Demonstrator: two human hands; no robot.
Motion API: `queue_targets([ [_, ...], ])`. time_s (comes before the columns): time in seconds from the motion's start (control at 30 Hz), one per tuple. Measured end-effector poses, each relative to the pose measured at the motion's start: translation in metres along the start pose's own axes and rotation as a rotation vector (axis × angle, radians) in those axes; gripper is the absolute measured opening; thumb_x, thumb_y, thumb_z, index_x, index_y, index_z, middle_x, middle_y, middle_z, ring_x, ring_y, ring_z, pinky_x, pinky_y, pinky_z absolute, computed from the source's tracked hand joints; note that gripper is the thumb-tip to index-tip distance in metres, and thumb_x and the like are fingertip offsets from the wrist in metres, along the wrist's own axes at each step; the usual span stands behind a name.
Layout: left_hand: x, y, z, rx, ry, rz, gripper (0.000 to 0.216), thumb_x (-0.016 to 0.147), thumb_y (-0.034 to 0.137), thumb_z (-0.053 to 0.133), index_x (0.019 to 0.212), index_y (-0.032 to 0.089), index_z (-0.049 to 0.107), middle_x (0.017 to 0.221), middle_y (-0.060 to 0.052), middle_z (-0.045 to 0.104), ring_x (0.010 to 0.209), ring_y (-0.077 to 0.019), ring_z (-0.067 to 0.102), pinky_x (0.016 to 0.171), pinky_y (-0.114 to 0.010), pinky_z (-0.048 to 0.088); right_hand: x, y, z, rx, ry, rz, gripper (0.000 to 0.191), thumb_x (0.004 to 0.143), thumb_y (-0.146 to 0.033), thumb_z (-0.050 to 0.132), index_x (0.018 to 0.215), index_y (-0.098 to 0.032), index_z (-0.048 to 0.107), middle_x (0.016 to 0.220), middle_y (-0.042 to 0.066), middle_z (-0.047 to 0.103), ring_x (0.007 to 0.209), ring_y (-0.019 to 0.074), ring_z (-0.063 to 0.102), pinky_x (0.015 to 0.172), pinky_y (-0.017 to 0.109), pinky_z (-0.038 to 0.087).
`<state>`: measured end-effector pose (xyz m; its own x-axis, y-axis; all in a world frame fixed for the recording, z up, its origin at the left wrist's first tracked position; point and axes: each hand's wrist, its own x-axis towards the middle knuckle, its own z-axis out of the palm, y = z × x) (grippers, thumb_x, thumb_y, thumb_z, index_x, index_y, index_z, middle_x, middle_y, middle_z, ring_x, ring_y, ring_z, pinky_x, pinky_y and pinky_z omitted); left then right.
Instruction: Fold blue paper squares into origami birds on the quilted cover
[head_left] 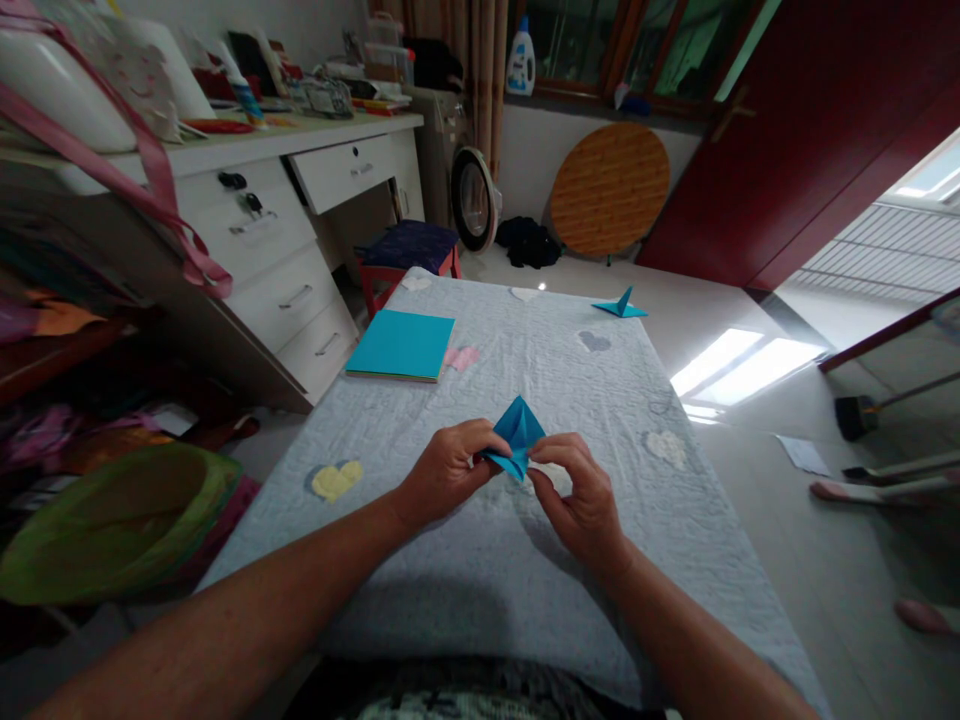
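Observation:
My left hand [448, 468] and my right hand [581, 497] both pinch a partly folded blue paper [516, 433], held just above the grey quilted cloth [525, 560] on the table. The paper rises to a point between my fingertips. A stack of square paper sheets [401, 345] with a blue sheet on top lies at the left of the cloth. A finished blue folded figure [620, 306] stands at the far right corner.
A white desk with drawers [300, 250] stands to the left, with a red stool [409, 255] beside it. A green bag [120, 515] lies at the near left. A round wooden board [609, 187] leans on the far wall. A broom [862, 410] lies on the floor at right.

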<state>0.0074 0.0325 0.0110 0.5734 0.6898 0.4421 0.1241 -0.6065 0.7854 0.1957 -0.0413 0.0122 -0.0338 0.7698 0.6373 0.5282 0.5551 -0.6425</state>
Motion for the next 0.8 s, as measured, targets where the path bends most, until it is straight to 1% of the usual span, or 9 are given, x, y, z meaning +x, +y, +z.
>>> queue_targets([
  [0.1, -0.001, -0.002, 0.000, -0.004, 0.042, 0.013, 0.010, 0.088, 0.018, 0.061, 0.082, 0.019, 0.069, 0.073, 0.001, 0.059, 0.069, -0.0127, 0.056, 0.067, -0.024, 0.042, -0.002, 0.003, 0.002, -0.033, 0.061, 0.061, 0.015, 0.086, -0.016, 0.064, 0.098, -0.024, 0.060, 0.089, 0.003, 0.063, 0.078, 0.0181, 0.060, 0.070, 0.033, 0.052],
  [0.2, -0.001, 0.000, 0.001, -0.042, 0.056, 0.001, 0.009, 0.088, 0.018, 0.062, 0.082, 0.018, 0.069, 0.074, 0.000, 0.060, 0.070, -0.0131, 0.056, 0.067, -0.024, 0.042, -0.003, 0.005, 0.003, -0.002, 0.020, 0.086, 0.013, 0.088, -0.014, 0.061, 0.097, -0.023, 0.061, 0.086, 0.003, 0.063, 0.074, 0.0160, 0.058, 0.066, 0.030, 0.051],
  [0.33, -0.001, 0.005, 0.004, -0.086, 0.058, -0.029, 0.008, 0.087, 0.020, 0.065, 0.080, 0.018, 0.068, 0.072, 0.001, 0.057, 0.068, -0.0123, 0.055, 0.065, -0.023, 0.041, -0.002, 0.004, 0.004, 0.039, -0.041, 0.075, 0.013, 0.090, -0.012, 0.057, 0.093, -0.022, 0.064, 0.086, 0.004, 0.064, 0.077, 0.0157, 0.062, 0.067, 0.029, 0.051],
  [0.53, -0.003, 0.003, 0.006, -0.085, 0.025, -0.033, 0.006, 0.086, 0.021, 0.069, 0.082, 0.018, 0.071, 0.071, 0.002, 0.056, 0.067, -0.0115, 0.054, 0.064, -0.023, 0.040, 0.000, 0.002, 0.003, 0.076, -0.049, 0.109, 0.014, 0.090, -0.011, 0.056, 0.087, -0.022, 0.064, 0.082, 0.002, 0.065, 0.077, 0.0154, 0.063, 0.071, 0.028, 0.051],
  [0.67, -0.002, 0.005, 0.008, -0.127, 0.057, -0.105, 0.010, 0.083, 0.023, 0.073, 0.076, 0.017, 0.070, 0.069, 0.001, 0.057, 0.067, -0.0119, 0.054, 0.064, -0.023, 0.040, -0.003, 0.007, 0.005, 0.127, -0.059, 0.221, 0.011, 0.089, -0.014, 0.058, 0.082, -0.022, 0.062, 0.078, 0.001, 0.065, 0.074, 0.0156, 0.063, 0.071, 0.029, 0.050],
  [0.8, -0.001, 0.007, 0.008, -0.184, 0.071, -0.201, 0.019, 0.081, 0.026, 0.075, 0.068, 0.015, 0.066, 0.068, 0.001, 0.059, 0.066, -0.0123, 0.054, 0.065, -0.024, 0.040, -0.006, 0.012, 0.008, 0.203, -0.023, 0.328, 0.008, 0.087, -0.017, 0.060, 0.082, -0.022, 0.057, 0.077, 0.000, 0.064, 0.073, 0.0153, 0.061, 0.069, 0.028, 0.050],
])
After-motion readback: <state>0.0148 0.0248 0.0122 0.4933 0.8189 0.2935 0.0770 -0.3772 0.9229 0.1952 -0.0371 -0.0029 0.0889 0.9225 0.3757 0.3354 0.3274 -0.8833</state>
